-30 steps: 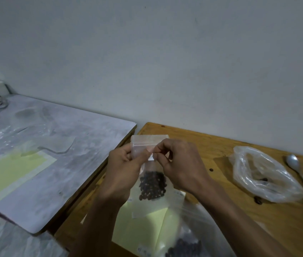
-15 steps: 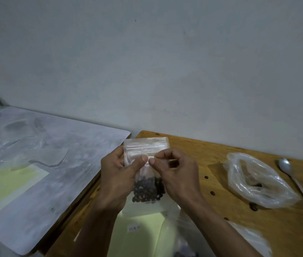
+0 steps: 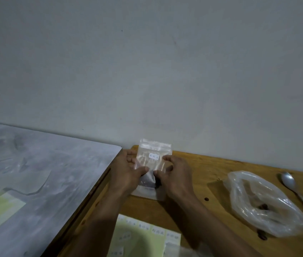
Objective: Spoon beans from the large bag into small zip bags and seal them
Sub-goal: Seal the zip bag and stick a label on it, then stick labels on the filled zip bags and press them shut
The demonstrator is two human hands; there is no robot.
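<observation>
A small clear zip bag (image 3: 153,154) with dark beans in its lower part and a small white label stands near the wall on the wooden table (image 3: 202,167). My left hand (image 3: 128,171) holds its left side and my right hand (image 3: 174,173) its right side, thumbs pressing the front just above the beans. The large clear plastic bag (image 3: 261,203) lies crumpled to the right with a few beans inside. A metal spoon (image 3: 293,184) lies beyond it at the far right.
Loose beans (image 3: 262,236) lie on the wood near the large bag. A yellow-green label sheet (image 3: 141,238) lies at the front. A grey board (image 3: 36,173) with another yellow sheet and clear plastic covers the left. The wall is directly behind.
Both hands have slid from the zip strip at the top down to the bag's middle, and the bag has moved farther toward the wall. The view has tilted up.
</observation>
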